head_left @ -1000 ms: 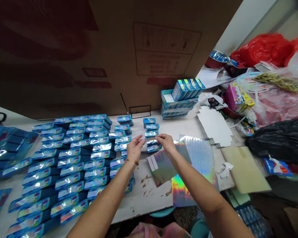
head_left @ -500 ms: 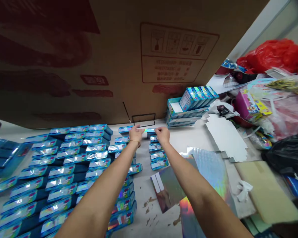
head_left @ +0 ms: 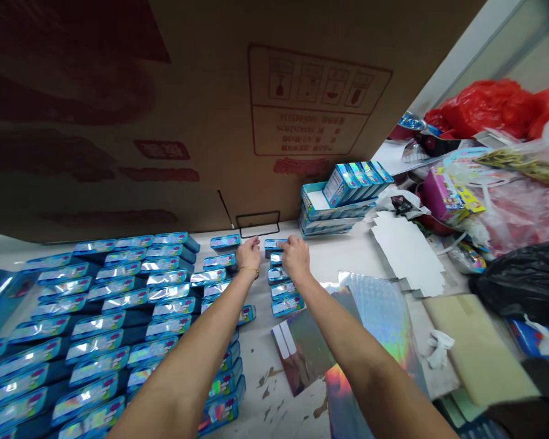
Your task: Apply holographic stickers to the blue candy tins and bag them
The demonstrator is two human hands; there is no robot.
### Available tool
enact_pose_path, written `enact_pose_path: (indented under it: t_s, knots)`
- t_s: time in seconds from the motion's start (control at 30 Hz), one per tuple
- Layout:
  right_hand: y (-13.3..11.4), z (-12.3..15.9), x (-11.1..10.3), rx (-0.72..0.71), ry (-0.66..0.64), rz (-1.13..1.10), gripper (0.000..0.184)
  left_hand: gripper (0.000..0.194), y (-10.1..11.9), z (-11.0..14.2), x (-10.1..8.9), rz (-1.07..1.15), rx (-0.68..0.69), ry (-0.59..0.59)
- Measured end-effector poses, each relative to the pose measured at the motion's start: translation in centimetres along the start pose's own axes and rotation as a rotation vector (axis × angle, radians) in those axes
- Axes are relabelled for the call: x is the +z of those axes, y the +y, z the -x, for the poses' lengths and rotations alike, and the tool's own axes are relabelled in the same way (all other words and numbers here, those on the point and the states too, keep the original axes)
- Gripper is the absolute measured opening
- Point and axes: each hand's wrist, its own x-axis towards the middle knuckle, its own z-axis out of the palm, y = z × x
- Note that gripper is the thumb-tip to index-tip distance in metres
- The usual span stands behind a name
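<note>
My left hand (head_left: 248, 253) is beside the far end of a short row of small blue boxes, its fingers drawn together; whether anything is between them I cannot make out. Across from it, my right hand (head_left: 296, 256) has its fingertips closed at the right end of the farthest small blue box (head_left: 273, 245) in that row. More boxes of the row, such as the nearest blue box (head_left: 287, 305), lie toward me. Just left of my left hand are another blue box (head_left: 225, 241) and, closer to me, a blue box (head_left: 219, 261).
A large cardboard carton (head_left: 201, 122) walls off the back. Many blue boxes (head_left: 132, 299) fill the left side. Open display trays (head_left: 332, 227) stand back right. Shiny holographic sheets (head_left: 375, 323), white card (head_left: 407, 253) and a red plastic bag (head_left: 494, 107) lie to the right.
Both hands held a thin shiny strip over the farthest box; it no longer shows between them. My left hand has drawn off the box, and the right has shifted onto its end. The view moved slightly.
</note>
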Motion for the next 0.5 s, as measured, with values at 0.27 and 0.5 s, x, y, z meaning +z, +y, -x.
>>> enact_pose_path:
  t_s: [0.27,0.5]
  knots:
    - [4.7,2.7,-2.2,0.075,-0.034,-0.059,0.035,0.038,3.8,5.4,-3.3,-0.134,0.094,-0.110]
    - [12.6,13.7,-4.8,0.030,-0.274,-0.008,0.059,0.051,-1.2,21.0,-5.8,-0.112,0.005,-0.330]
